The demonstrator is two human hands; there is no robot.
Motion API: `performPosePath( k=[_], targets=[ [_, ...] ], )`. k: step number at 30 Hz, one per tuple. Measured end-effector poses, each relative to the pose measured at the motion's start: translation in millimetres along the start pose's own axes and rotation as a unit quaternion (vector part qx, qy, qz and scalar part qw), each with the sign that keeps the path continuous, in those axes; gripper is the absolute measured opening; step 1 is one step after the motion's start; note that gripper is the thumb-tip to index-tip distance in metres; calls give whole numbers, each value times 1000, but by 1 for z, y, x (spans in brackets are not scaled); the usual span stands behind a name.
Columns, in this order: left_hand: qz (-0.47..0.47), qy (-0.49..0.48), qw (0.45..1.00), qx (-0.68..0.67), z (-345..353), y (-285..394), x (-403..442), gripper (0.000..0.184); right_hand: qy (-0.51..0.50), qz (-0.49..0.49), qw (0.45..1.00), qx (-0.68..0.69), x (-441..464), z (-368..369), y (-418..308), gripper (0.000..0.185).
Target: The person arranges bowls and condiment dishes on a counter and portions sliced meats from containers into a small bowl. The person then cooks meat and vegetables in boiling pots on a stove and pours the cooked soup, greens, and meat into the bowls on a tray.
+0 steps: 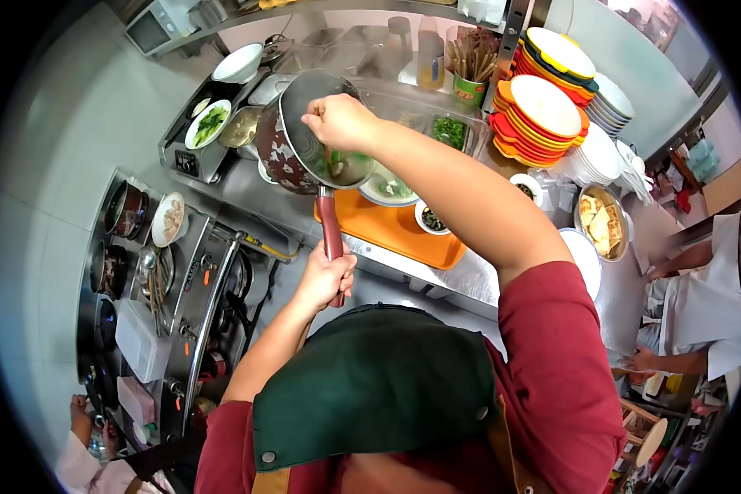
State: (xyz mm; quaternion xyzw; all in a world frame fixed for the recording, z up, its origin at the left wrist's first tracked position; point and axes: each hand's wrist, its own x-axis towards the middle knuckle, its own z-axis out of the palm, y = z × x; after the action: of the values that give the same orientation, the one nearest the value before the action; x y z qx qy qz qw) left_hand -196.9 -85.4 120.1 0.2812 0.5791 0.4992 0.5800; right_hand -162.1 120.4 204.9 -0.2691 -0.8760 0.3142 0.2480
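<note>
My left hand (pixel 325 276) is wrapped round the dark red handle (pixel 330 226) of a saucepan (pixel 278 152). The pan is tilted, its brown patterned side turned left, with steamy liquid and some greens inside. Over its opening, my right hand (pixel 342 122) is closed; what it grips is mostly hidden, though a thin brownish piece shows below it. Just right of the pan's rim is a bowl of pale soup with greens (pixel 389 189), partly covered by the pan. Below that bowl lies an orange tray (pixel 412 245), with a small bowl of dark bits (pixel 431 218) at its edge.
Stacked orange and yellow bowls (pixel 539 115) stand at the right, near a tin of chopsticks (pixel 471 70) and chopped green herbs (pixel 449 130). A metal bowl of yellow pieces (pixel 601 222) is farther right. Burners and a plate of greens (pixel 209 123) lie left. Other people stand at both sides.
</note>
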Motion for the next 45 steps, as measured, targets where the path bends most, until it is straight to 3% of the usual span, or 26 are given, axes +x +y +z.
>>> performPosePath(
  k=[13, 15, 16, 17, 18, 19, 20, 23, 25, 27, 29, 31, 33, 35, 36, 39, 40, 41, 43, 45],
  targets=[
    [4, 45, 996, 80, 11, -2, 7, 20, 104, 15, 992, -75, -24, -37, 31, 27],
    [-2, 52, 995, 88, 8, -6, 5, 20, 102, 58, 993, -16, -36, -50, 31, 27],
    [-3, 50, 994, 97, 8, -8, 9, 20, 134, 14, 991, -23, -36, -47, 43, 26],
    [23, 20, 998, 56, 3, -14, 11, 22, 150, -76, 978, -127, -38, -48, 56, 25],
    [40, -2, 996, 78, 1, -16, 18, 21, 163, -14, 984, -69, -47, -57, 50, 24],
    [35, 31, 997, 56, 1, -20, 19, 20, 187, -21, 980, -60, -51, -60, 49, 25],
    [64, 69, 987, 133, 1, -23, 19, 20, 209, 15, 977, -31, -57, -66, 42, 24],
    [67, 84, 985, 138, 6, -18, 16, 20, 258, 13, 962, 92, -57, -62, 36, 21],
    [73, 64, 986, 134, 6, -18, 17, 20, 215, 22, 932, 290, -54, -44, 34, 19],
    [80, 60, 986, 134, 6, -21, 20, 20, 191, 31, 905, 379, -44, -20, 44, 17],
    [80, 61, 985, 138, 10, -20, 20, 21, 289, -68, 939, 173, -28, 11, 76, 15],
    [96, 60, 982, 150, 12, -21, 20, 20, 359, -125, 921, 85, -29, 12, 82, 16],
    [103, 80, 974, 187, 9, -29, 29, 20, 335, -66, 934, 102, -36, 1, 77, 17],
    [182, -10, 977, 108, -25, -77, 73, 67, 320, -55, 941, 95, -44, -11, 76, 18],
    [178, -1, 979, 104, -9, -60, 57, 57, 296, -28, 949, 101, -49, -15, 76, 18],
    [125, -25, 987, 101, -10, -54, 56, 48, 254, 29, 962, 99, -66, -36, 68, 18],
    [124, 15, 985, 118, 6, -36, 34, 27, 286, 16, 954, 87, -70, -39, 66, 18],
    [115, 21, 986, 117, 9, -30, 31, 27, 284, 21, 953, 101, -71, -43, 67, 19],
    [117, 73, 971, 194, 12, -28, 26, 18, 232, 65, 933, 265, -76, -51, 53, 19],
    [241, 50, 946, 211, 20, -23, 25, 17, 191, 59, 875, 440, -65, -33, 64, 19]
  ],
)
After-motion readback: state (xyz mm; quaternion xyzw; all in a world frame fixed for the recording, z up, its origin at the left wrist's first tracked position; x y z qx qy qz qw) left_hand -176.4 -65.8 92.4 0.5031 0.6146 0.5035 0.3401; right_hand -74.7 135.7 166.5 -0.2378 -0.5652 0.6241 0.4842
